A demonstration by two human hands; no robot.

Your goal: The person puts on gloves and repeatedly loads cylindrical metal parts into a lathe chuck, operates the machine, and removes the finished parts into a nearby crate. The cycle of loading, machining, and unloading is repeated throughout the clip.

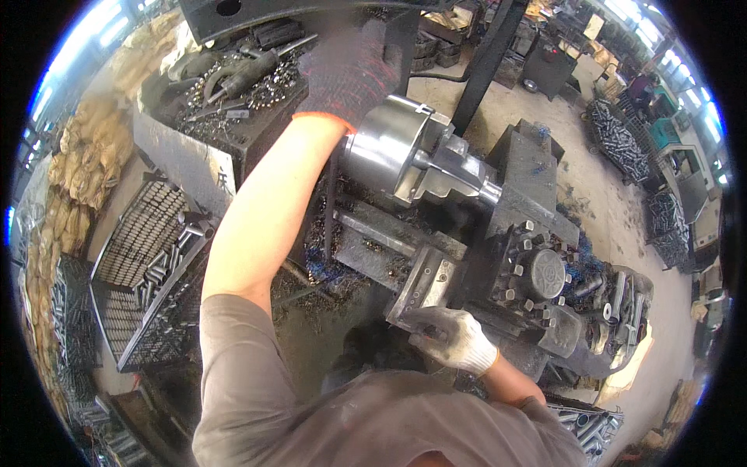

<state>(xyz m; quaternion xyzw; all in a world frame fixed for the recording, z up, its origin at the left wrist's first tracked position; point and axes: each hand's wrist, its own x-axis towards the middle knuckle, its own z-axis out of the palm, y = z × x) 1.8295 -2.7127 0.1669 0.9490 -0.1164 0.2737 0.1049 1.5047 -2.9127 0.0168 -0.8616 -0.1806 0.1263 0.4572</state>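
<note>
My left arm reaches up past a shiny lathe chuck (387, 148). My left hand (346, 82), in a dark glove with an orange cuff, is at the dark machine housing behind the chuck; its fingers are blurred and I cannot make out what they touch. A metal workpiece (489, 191) sticks out of the chuck jaws (455, 167) to the right. My right hand (453, 338), in a white glove with dark, dirty fingers, is curled at the near end of the cross slide (424, 284). What it grips is hidden under the fingers. The bolted tool post (541, 272) stands to its right.
A tray with metal chips and tools (245, 82) lies at the upper left. Below it stands a mesh crate (140, 272) with steel tubes. Loose tubes and wrenches (618, 303) rest right of the tool post. Carts of metal parts (618, 140) stand at the far right.
</note>
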